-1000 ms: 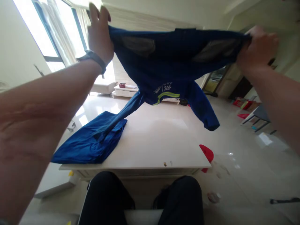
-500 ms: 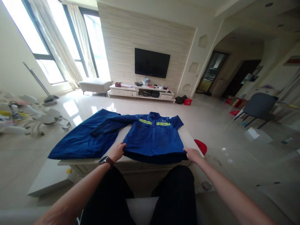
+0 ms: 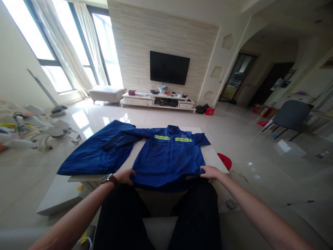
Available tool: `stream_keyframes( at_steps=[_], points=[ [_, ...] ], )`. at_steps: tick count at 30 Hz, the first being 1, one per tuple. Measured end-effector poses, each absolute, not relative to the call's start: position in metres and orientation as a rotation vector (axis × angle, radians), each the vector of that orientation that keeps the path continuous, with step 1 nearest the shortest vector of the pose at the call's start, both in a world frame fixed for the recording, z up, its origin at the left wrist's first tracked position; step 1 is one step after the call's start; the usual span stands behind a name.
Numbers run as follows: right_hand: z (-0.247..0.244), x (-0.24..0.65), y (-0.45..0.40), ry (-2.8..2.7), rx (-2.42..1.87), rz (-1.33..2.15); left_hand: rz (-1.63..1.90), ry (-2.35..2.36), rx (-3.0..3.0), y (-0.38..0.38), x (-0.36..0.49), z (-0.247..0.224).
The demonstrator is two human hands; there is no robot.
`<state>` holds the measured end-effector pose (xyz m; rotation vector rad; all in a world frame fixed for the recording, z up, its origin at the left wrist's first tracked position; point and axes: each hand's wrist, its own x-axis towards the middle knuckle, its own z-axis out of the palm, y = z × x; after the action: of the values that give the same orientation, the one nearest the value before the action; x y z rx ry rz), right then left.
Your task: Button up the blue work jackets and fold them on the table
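A blue work jacket [image 3: 166, 158] with yellow reflective stripes lies front up on the light table [image 3: 214, 156], collar toward the far side. Its hem hangs over the near edge of the table. My left hand [image 3: 126, 176], a watch on the wrist, pinches the hem's left corner. At the right corner, my right hand [image 3: 208, 172] grips the hem between thumb and fingers. One sleeve stretches left over another blue garment [image 3: 96, 152], which lies across the left part of the table. The other sleeve sticks out at the right.
A red object [image 3: 224, 161] shows beyond the table's right edge. On the floor at left is a white box-like piece [image 3: 58, 196]. Farther off stand a TV cabinet [image 3: 137, 100], a bench [image 3: 106, 94] and a dark chair [image 3: 292, 116]. My legs are under the near edge.
The jacket's hem has been drawn nearer to me and lower. My left hand has shifted a little left and down, my right slightly left. The right sleeve reaches farther right.
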<state>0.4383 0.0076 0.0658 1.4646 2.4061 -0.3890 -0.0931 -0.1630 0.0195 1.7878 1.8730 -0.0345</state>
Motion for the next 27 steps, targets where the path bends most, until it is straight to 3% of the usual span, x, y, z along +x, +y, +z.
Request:
stream_keyframes(
  at_steps=[4, 9, 15, 27],
  points=[
    [0.044, 0.417, 0.006, 2.440, 1.409, -0.572, -0.095, 1.765, 1.733, -0.152, -0.081, 0.008],
    [-0.005, 0.366, 0.009, 2.329, 1.514, -0.606, 0.031, 1.932, 1.830, -0.110, -0.044, -0.024],
    [-0.059, 0.321, 0.028, 2.149, 1.577, -0.645, -0.084, 1.937, 1.660, -0.062, -0.027, -0.069],
    [-0.049, 0.270, 0.130, 2.233, 1.619, -0.495, -0.049, 2.019, 1.621, 0.042, -0.068, -0.069]
  ],
)
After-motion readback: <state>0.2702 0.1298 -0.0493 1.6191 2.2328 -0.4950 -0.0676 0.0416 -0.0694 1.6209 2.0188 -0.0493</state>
